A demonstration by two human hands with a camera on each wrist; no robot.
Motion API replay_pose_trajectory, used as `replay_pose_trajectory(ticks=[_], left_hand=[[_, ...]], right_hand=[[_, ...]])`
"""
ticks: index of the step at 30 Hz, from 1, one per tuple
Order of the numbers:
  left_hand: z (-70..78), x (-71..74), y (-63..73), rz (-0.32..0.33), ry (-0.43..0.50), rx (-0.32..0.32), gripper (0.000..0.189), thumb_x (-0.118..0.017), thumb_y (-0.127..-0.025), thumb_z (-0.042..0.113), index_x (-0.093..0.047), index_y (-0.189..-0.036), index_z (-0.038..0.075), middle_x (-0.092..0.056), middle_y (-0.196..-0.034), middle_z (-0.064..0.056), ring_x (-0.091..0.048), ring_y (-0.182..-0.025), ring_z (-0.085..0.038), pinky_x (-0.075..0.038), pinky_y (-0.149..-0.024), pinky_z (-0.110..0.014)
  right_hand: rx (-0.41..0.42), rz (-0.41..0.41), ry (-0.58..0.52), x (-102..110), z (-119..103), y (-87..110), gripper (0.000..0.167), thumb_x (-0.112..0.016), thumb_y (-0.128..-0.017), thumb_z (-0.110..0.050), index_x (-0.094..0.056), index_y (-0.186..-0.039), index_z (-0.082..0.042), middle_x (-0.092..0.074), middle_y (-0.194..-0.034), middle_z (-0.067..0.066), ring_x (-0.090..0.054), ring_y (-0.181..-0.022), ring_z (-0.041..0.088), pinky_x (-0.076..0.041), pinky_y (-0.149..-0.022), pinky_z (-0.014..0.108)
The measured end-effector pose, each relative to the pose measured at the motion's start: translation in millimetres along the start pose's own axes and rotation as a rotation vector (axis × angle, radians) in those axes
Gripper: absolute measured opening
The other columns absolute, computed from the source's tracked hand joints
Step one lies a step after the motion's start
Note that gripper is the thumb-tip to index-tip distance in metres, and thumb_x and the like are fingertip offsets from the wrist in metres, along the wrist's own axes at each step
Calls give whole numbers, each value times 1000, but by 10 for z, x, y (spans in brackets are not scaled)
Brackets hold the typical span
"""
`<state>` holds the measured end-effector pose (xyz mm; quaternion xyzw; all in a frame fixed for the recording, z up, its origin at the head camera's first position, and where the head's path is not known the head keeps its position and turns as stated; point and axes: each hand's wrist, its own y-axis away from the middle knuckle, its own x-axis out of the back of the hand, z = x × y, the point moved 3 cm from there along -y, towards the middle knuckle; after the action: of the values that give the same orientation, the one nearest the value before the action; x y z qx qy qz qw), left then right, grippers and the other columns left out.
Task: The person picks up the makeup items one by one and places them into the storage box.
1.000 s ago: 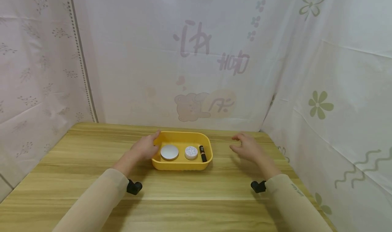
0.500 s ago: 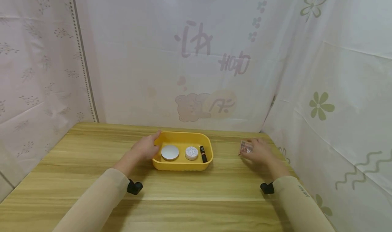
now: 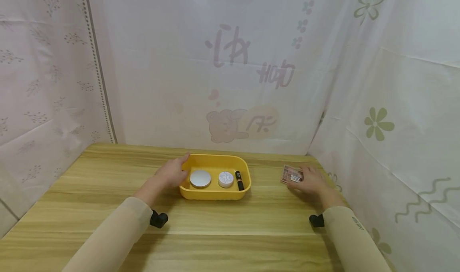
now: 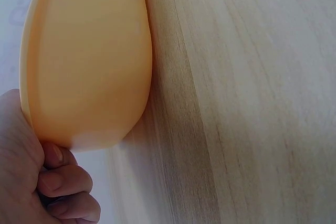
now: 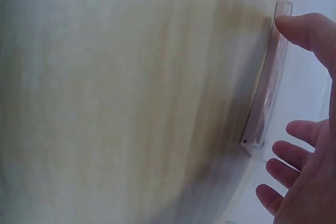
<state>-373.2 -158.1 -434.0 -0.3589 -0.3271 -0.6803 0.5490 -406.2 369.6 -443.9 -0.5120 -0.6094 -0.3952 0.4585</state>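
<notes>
My left hand holds the left end of a yellow plastic box; in the left wrist view its fingers curl beneath the box's end. Inside the box lie a round silver compact, a small round white case with a star on its lid, and a black lipstick-like tube. At the right, my right hand is beside an eyeshadow palette on the table. In the right wrist view the thumb overlaps the palette's edge, while the other fingers are spread apart from it.
The wooden table carries all of this. White printed cloth hangs behind the table and along both sides. A small black device sits on each wrist.
My right hand has moved right and lower, and the palette, unseen a second ago, now shows at its left. The left hand keeps its hold on the box.
</notes>
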Motion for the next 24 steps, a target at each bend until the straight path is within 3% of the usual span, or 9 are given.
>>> replay_pose_trajectory(ticks=[6,12,18,24], left_hand=[[1,-14,-8,-8,-1,2,74,-56,-110,22,-24,-177,16,-72,-134,-24,-40,-50,-12,-39,-50,-28],[4,-4,-9,-6,-1,1,75,-56,-109,22,-24,-177,16,-66,-148,-25,-40,-49,-12,-39,-48,-27],[11,14,-3,-17,-4,5,76,-55,-109,21,-24,-177,17,-75,-120,-21,-41,-49,-12,-38,-49,-27],[3,1,-5,-10,-14,4,75,-56,-109,22,-25,-177,16,-73,-133,-23,-41,-50,-13,-39,-49,-27]], right_hand=[[-56,-38,-8,-22,60,-1,110,-73,-95,-64,-31,-165,10,-33,-163,47,-31,-149,66,-24,-121,82],[-94,-71,-24,-40,106,-15,113,-69,-95,-68,-28,-166,11,-27,-162,49,-29,-148,67,-24,-120,82],[-109,-62,-14,-55,130,-34,114,-68,-93,-72,-32,-165,10,-30,-160,47,-33,-145,65,-30,-117,81],[-114,-75,-15,-64,128,-32,112,-71,-92,-68,-35,-162,12,-31,-159,47,-33,-144,64,-24,-120,82]])
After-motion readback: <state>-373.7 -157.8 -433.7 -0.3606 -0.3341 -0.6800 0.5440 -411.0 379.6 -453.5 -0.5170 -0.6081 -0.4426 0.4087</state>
